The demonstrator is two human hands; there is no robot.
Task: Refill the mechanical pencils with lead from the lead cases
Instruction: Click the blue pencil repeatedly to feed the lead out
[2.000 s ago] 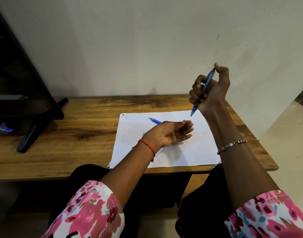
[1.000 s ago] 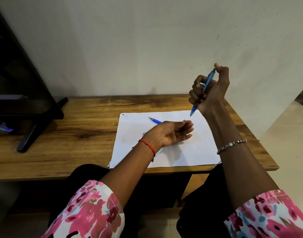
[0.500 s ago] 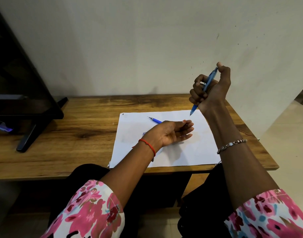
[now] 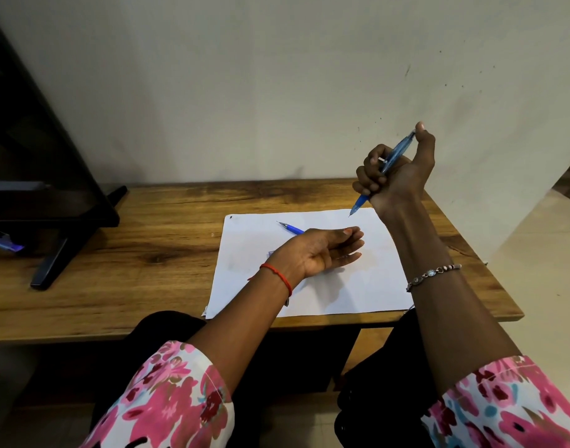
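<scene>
Being gripped in the fist of the right hand (image 4: 396, 179) is a blue pencil (image 4: 396, 152): the fingers are being curled round its barrel and the thumb is being pressed on its cap end. The pencil is being held in the air toward the 2 o'clock corner of the table (image 4: 148, 253). Its long axis is running from the cap at 1 o'clock down to the tip at 7 o'clock. The tip is thus being pointed at the 2 o'clock corner of the paper (image 4: 367, 286), and whether it is touching the sheet cannot be told.

At about 8 o'clock from the grip, and lower, the left hand (image 4: 319, 253) is being rested on the paper, palm up. Its fingers are being kept loosely straight, and nothing is being held in it. Its fingertips are being pointed toward 3 o'clock and are lying near the pencil tip, just below it.

It is being judged that the cap is being clicked to feed or test lead. The coming move is being taken to turn on tip and palm: the open palm is lying roughly along the pencil's axis, so the left hand is the nearer one for catching or steadying.

A second pencil (image 4: 291, 228), also blue, is lying on the paper at 11 o'clock of the left hand, tip toward 10 o'clock, its rear being hidden by that hand. No lead case can be made out, though a small purplish edge at the left hand's 9 o'clock side is too hidden to be named. A black stand (image 4: 67, 215) is standing at the table's 9 o'clock end. No brand, label or writing can be read.
</scene>
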